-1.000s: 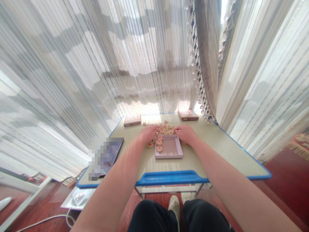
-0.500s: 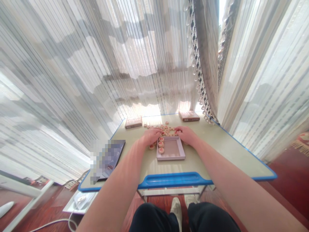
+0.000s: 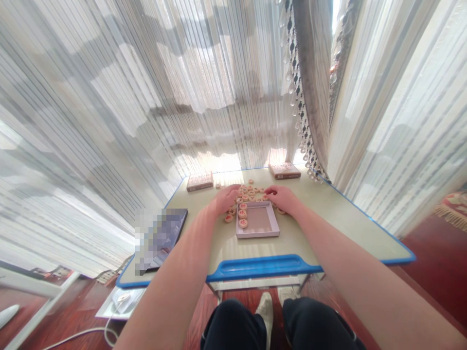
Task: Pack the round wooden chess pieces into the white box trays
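A shallow pinkish-white box tray (image 3: 258,235) lies on the table, with three round wooden pieces with red characters (image 3: 242,214) in a column along its left side. Behind the tray spreads a cluster of similar round pieces (image 3: 251,193). My left hand (image 3: 226,198) rests at the left edge of this cluster, its fingers curved and apart over the pieces. On the right side my right hand (image 3: 280,197) has its thumb and fingers near a piece at the cluster's edge; whether it grips one is too small to tell. More pieces (image 3: 229,218) lie left of the tray.
Two flat boxes stand at the table's back edge, one left (image 3: 200,182) and one right (image 3: 284,171). A dark tablet-like device (image 3: 166,238), partly pixelated, lies at the left. The table's blue rim (image 3: 259,267) runs in front, and sheer curtains hang behind.
My left hand has shifted slightly left, uncovering more pieces behind the tray. My right hand stays beside the cluster with a small change of its fingers. The view has moved slightly.
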A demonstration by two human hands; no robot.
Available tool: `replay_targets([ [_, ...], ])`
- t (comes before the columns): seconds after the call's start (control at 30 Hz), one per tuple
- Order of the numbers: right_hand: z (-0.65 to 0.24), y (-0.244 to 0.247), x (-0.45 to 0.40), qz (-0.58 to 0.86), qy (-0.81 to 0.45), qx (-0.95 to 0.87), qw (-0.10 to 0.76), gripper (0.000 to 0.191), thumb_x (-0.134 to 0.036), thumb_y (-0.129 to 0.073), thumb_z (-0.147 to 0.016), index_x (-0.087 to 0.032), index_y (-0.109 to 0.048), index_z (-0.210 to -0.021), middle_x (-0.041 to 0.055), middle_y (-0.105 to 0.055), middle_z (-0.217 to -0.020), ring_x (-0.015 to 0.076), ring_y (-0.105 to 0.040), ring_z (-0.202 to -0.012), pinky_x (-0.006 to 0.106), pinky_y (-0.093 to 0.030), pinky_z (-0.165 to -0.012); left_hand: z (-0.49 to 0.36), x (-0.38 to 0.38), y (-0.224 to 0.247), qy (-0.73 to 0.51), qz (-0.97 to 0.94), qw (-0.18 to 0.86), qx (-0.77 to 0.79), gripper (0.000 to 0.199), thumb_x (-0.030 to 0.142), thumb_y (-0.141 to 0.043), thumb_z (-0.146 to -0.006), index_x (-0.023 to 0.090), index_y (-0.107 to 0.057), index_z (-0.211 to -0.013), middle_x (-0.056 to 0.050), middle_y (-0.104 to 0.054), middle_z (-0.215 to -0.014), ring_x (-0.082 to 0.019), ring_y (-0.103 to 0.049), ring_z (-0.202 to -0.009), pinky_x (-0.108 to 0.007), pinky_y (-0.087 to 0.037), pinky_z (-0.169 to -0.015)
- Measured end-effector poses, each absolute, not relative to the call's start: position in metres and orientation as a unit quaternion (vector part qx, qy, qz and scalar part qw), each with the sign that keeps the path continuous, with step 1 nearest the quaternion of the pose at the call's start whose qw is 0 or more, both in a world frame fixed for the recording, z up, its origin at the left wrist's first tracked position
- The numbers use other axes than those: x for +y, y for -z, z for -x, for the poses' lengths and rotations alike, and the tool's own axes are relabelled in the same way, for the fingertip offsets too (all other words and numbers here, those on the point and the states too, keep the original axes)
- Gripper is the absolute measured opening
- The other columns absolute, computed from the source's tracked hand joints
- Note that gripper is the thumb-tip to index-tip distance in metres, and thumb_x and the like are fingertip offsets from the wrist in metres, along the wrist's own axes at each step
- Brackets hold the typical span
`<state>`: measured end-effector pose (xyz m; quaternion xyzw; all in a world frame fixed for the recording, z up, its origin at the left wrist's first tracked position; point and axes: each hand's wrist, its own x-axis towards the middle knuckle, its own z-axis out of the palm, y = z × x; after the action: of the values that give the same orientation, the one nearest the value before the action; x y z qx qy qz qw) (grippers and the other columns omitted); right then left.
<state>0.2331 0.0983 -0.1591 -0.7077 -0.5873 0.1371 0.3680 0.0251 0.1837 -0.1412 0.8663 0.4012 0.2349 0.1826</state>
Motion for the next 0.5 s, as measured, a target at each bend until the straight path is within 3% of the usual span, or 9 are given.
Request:
replay_targets([
  [0.23, -0.232, 0.157, 0.096, 0.701, -0.141, -0.590, 0.375, 0.027, -0.033, -0.048, -0.080, -0.018, -0.068, -0.091, 0.0029, -0.068, -0.074, 0.0153, -0.059, -0.066, 0.026, -0.044, -0.063, -0.017, 0.195, 0.137, -0.310, -0.812, 0.164, 0.465, 0.038, 0.018, -0.036, -0.080, 0.019, -0.061, -0.108, -0.002, -0.065, -0.111, -0.016, -0.056, -0.106, -0.027, -0.043, -0.094],
  [0.4, -0.232, 0.156, 0.095, 0.707, -0.132, -0.591, 0.364, 0.029, -0.036, -0.046, -0.081, -0.018, -0.068, -0.089, 0.0031, -0.068, -0.074, 0.0161, -0.059, -0.067, 0.026, -0.042, -0.062, -0.001, 0.191, 0.124, -0.201, -0.803, 0.198, 0.524, 0.039, 0.012, -0.050, -0.066, 0.016, -0.065, -0.102, -0.009, -0.067, -0.102, -0.020, -0.065, -0.082, -0.027, -0.053, -0.070],
  [0.5, -0.233, 0.159, 0.096, 0.702, -0.118, -0.604, 0.358, 0.027, -0.035, -0.048, -0.081, -0.019, -0.068, -0.088, 0.0035, -0.069, -0.080, 0.0175, -0.060, -0.075, 0.027, -0.042, -0.067, 0.005, 0.185, 0.118, -0.145, -0.821, 0.224, 0.505, 0.050, 0.011, -0.058, -0.060, 0.017, -0.062, -0.109, -0.011, -0.064, -0.109, -0.022, -0.065, -0.085, -0.027, -0.052, -0.069],
])
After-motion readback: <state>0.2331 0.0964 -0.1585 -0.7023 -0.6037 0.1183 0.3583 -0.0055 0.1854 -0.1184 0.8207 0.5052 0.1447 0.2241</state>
